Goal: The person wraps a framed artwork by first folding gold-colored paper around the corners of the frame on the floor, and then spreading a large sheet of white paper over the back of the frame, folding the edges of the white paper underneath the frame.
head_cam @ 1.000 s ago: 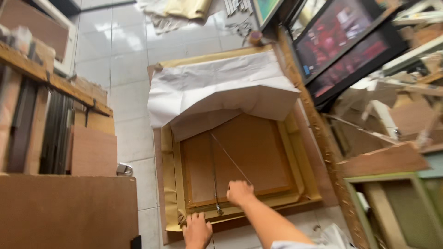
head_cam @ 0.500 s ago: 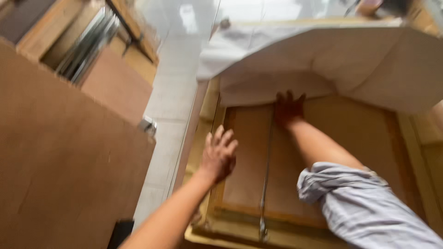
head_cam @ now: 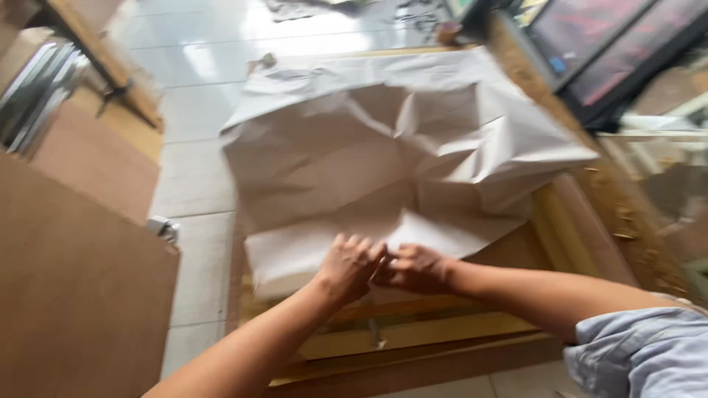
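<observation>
At the far left we see a large brown board (head_cam: 74,295) filling the lower corner, with a second board (head_cam: 88,158) leaning behind it and a stack of frame strips (head_cam: 33,81) above that. A small metal fitting (head_cam: 164,228) sits at the big board's edge, beside the pale floor tiles (head_cam: 195,184).

Moving right, we come to our left hand (head_cam: 348,267), fingers spread and pressed flat on the near edge of a wide sheet of white paper (head_cam: 369,155). It does not clench anything; it lies open on the sheet. Just beside it, fingertips touching, our right hand (head_cam: 414,268) pinches that same near edge, though blur keeps us from telling how firmly. The paper spreads away from both hands, crumpled and creased, covering most of a wooden picture frame (head_cam: 413,332) that lies flat on the floor. Only the frame's near rail and its right side (head_cam: 564,221) show past the sheet. A thin metal piece (head_cam: 376,340) hangs on the near rail, below the hands.

Further right, our grey sleeve (head_cam: 641,354) fills the lower corner. A rough wooden plank (head_cam: 612,206) with splinters runs along the frame's right side, and dark framed pictures (head_cam: 605,51) lean at the top right. Nothing lies between the hands and the paper.
</observation>
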